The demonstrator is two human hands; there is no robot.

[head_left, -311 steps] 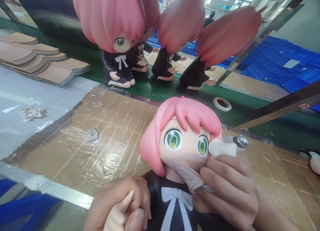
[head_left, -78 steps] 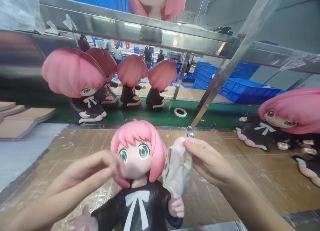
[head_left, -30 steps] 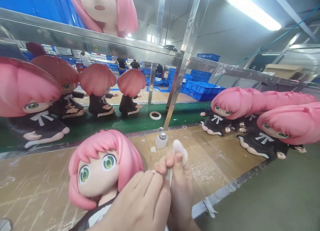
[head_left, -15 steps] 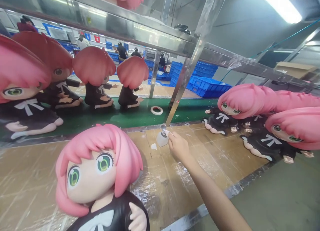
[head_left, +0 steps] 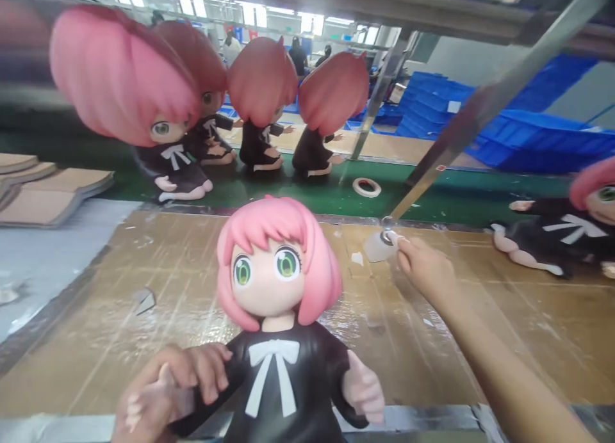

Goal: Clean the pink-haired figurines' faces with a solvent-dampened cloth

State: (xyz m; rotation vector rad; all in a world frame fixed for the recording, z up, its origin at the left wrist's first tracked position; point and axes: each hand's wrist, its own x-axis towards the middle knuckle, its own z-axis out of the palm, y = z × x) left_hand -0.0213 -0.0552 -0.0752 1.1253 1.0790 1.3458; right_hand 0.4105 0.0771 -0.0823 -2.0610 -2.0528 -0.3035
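A large figurine (head_left: 276, 273) with pink hair, green eyes and a black dress with a white bow is upright in front of me. My left hand (head_left: 177, 382) is closed around its black-sleeved arm, at the lower left. Farther off to the right, my right hand (head_left: 425, 267) pinches a small white wad (head_left: 394, 238) against the top of a whitish, translucent bottle (head_left: 377, 248) with a metal cap. The wad's material is too small to make out. A white scrap (head_left: 357, 258) lies beside the bottle.
Several similar figurines (head_left: 262, 84) sit along a green belt (head_left: 317, 196) behind, and another (head_left: 571, 228) stands at right. A tape roll (head_left: 366, 187) lies on the belt. A slanted metal post (head_left: 461, 129) rises behind the bottle. Cardboard pieces (head_left: 52, 193) are stacked at left.
My view has swung left, so the figurine now sits nearer the middle. My left hand has come into view, gripping its arm. My right hand stays at the bottle top.
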